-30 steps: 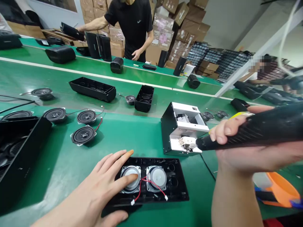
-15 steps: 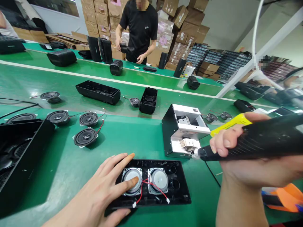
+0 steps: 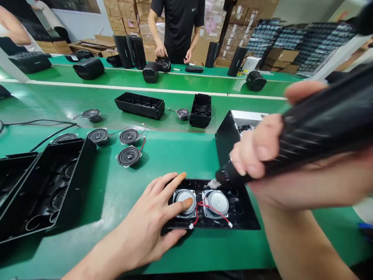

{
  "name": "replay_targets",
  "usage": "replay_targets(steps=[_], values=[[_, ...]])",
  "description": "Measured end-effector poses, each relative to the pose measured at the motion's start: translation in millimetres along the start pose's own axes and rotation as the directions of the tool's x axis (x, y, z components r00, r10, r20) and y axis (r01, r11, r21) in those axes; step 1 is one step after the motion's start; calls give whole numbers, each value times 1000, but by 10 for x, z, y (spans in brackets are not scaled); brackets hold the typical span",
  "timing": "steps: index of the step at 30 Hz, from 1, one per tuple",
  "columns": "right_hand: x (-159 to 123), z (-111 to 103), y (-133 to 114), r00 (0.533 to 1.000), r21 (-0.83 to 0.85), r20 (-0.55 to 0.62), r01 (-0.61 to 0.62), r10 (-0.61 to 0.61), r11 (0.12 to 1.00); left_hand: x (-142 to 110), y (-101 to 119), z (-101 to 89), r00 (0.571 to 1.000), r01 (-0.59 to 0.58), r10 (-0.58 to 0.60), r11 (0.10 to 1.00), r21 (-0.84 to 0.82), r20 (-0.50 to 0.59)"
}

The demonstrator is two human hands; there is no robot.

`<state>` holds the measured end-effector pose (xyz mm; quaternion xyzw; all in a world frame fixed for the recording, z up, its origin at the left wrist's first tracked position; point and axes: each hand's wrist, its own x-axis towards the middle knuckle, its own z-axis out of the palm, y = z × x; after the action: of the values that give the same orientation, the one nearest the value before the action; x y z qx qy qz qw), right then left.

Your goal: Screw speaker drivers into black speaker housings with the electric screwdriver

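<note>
A black speaker panel lies on the green bench in front of me with two silver drivers joined by red wires. My left hand lies spread on the panel's left end, one finger pressing the left driver and the thumb at its front edge. My right hand is wrapped round a black electric screwdriver, whose blurred tip sits above the panel's back edge near the right driver. Behind the tool stands a black and white screw feeder box, partly hidden.
Black speaker housings sit at my left. Loose speaker drivers with wires lie beyond them. An open black case and a smaller one rest on the middle belt. A person in a black shirt works across the far bench beside stacked cartons.
My right hand has swung the screwdriver left from the feeder box down to the panel's back edge. My view has shifted right and closer. My left hand stays on the left driver.
</note>
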<state>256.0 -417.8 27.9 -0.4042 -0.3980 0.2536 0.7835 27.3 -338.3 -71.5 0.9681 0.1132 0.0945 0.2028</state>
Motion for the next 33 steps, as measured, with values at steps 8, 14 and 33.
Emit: replay_targets(steps=[8,14,33], values=[[-75,148,484,992,148,104,-84,69,985,12,-38,57,1000,-22,22,1000,1,11],[-81,109,542,992,140,116,-66,50,988,-17,-59,-25,997,-18,20,999,-37,70],[-44,112,591,992,135,116,-69,54,988,313,-69,-123,981,138,-134,990,-22,139]])
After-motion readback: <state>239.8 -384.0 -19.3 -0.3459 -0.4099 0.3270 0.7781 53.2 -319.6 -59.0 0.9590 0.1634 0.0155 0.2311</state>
